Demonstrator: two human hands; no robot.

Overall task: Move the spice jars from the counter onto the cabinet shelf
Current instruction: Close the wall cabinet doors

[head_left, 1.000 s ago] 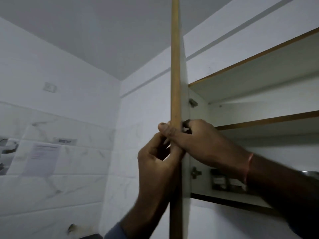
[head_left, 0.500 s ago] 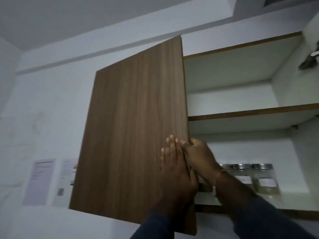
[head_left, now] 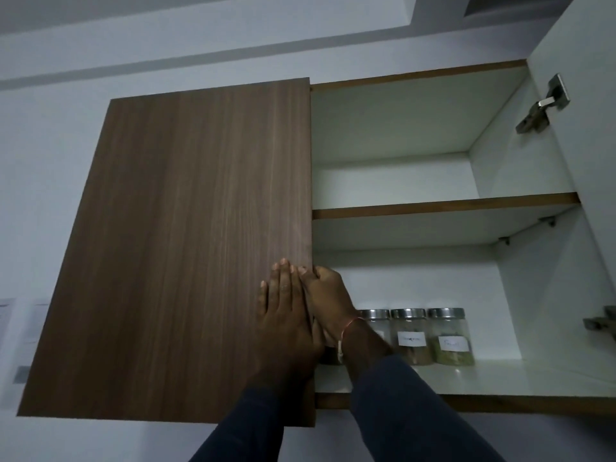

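A wall cabinet fills the head view. Its left wooden door (head_left: 186,248) is nearly closed against the frame. My left hand (head_left: 286,315) lies flat on the door's face near its right edge, fingers together. My right hand (head_left: 328,301) curls around that same door edge from the inside. On the bottom shelf (head_left: 500,378) stand clear spice jars with steel lids and white labels: one (head_left: 448,338) at the right, one (head_left: 411,338) beside it, and a third (head_left: 376,323) partly hidden behind my right wrist.
The right door (head_left: 586,135) hangs open, with hinges (head_left: 541,106) on its inner side. The middle shelf (head_left: 443,206) and the space above it hold nothing visible. Papers (head_left: 20,323) are stuck on the wall at far left.
The left door has swung from edge-on to almost flat against the cabinet. Both hands stayed on its right edge, and the view shifted right, showing the jars and the open right door.
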